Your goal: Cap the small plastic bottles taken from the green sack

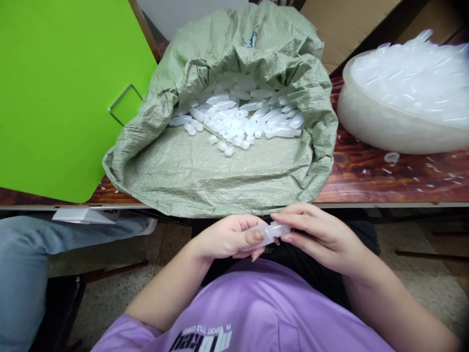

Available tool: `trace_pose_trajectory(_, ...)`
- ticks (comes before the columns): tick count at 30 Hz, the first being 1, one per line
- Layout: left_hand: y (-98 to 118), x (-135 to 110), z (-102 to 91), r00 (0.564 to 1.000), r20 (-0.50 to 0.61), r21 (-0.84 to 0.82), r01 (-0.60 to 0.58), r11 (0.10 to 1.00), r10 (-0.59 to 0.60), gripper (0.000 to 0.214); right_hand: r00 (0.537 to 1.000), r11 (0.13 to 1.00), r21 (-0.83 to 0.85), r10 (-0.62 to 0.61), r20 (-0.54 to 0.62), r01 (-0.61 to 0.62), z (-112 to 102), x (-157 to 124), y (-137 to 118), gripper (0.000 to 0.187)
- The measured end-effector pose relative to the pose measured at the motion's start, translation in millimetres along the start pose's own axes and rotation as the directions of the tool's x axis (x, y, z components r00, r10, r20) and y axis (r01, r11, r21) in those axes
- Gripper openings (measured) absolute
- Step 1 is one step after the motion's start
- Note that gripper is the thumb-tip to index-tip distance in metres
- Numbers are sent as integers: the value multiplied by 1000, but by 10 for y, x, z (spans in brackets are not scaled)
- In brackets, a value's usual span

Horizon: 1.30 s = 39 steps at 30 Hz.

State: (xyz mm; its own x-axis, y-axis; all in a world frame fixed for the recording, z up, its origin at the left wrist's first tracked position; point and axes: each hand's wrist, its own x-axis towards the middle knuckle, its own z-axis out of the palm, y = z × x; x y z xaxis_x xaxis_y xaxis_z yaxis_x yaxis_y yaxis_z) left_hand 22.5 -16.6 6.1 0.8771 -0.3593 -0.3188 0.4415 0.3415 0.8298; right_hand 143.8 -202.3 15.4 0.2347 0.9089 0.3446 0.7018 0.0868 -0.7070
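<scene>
Just below the table's front edge, my left hand [234, 238] is closed around the body of a small translucent white plastic bottle [266, 233]. The fingertips of my right hand [318, 233] pinch the ribbed neck end of that same bottle. It lies tilted, its neck pointing to the right and slightly up. In front of both hands a pale green woven sack [205, 181] lies open toward me. Inside it is a heap of similar white plastic bottles [238, 117], partly hidden by the sack's rolled rim.
A bright green board [66, 98] with a wire handle stands at left. On the right, a large whitish basin [395, 132] is heaped with clear plastic pieces. Small scraps and a ring [392, 157] dot the wooden table [366, 181]. Another person's jeans-clad leg [22, 274] is at lower left.
</scene>
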Motion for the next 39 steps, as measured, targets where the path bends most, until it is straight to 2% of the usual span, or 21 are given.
trace_pose_trajectory(3,30,-1,-35,994,36,35,103,994,-104,51,993,994,-42,-99,71,102,-50,-33,-39,49)
trace_pose_trajectory(6,59,4,-48,988,39,87,148,985,-152,50,986,993,-48,-101,130,108,-78,-39,-57,44)
trace_pose_trajectory(8,67,12,-37,984,-6,117,176,977,-177,45,990,998,-59,-23,138,31,-62,-29,-55,35)
trace_pose_trajectory(11,61,34,7,976,-109,231,208,951,-187,41,974,980,-64,197,116,-191,23,-21,-37,22)
trace_pose_trajectory(14,45,66,59,971,-217,413,188,891,-104,40,915,919,-29,394,91,-393,109,-60,1,48)
trace_pose_trajectory(15,40,76,72,965,-253,466,185,865,-70,38,910,912,-21,410,70,-409,120,-85,15,46)
trace_pose_trajectory(17,33,90,90,956,-292,520,187,833,-32,34,939,939,-7,344,21,-344,114,-140,34,27)
trace_pose_trajectory(18,29,94,96,955,-294,531,195,825,-37,32,959,959,-1,284,14,-284,102,-167,37,27)
trace_pose_trajectory(20,20,99,108,962,-266,559,208,803,-64,31,973,976,2,216,84,-217,82,-215,35,30)
trace_pose_trajectory(22,5,107,122,966,-245,604,220,766,-84,29,942,959,-36,282,182,-280,86,-258,32,17)
trace_pose_trajectory(24,-15,120,137,963,-258,618,224,753,-75,28,913,928,-38,370,169,-369,121,-301,40,22)
trace_pose_trajectory(25,-26,129,145,960,-271,605,227,763,-70,28,922,930,-19,367,124,-367,145,-324,47,22)
trace_pose_trajectory(28,-52,154,162,958,-282,572,215,792,-56,28,973,974,-5,228,24,-228,219,-377,65,38)
trace_pose_trajectory(29,-59,160,167,960,-275,577,209,789,-53,27,974,975,-25,222,33,-221,240,-386,67,33)
trace_pose_trajectory(30,-65,165,171,962,-269,591,205,781,-49,27,966,967,-43,254,57,-252,257,-390,67,21)
trace_pose_trajectory(31,-71,170,174,962,-268,608,202,767,-41,26,949,953,-48,303,82,-300,272,-392,68,17)
trace_pose_trajectory(33,-83,179,178,959,-284,642,210,737,-26,26,933,938,-36,347,97,-345,291,-394,79,27)
trace_pose_trajectory(35,-93,187,182,954,-300,652,225,724,-27,27,968,966,-72,249,18,-247,304,-400,103,27)
trace_pose_trajectory(37,-101,194,193,953,-299,658,248,711,-55,28,993,976,-181,114,-36,-118,320,-403,134,30)
trace_pose_trajectory(39,-108,203,208,953,-294,683,268,679,-80,28,997,962,-262,82,-7,-81,348,-397,165,23)
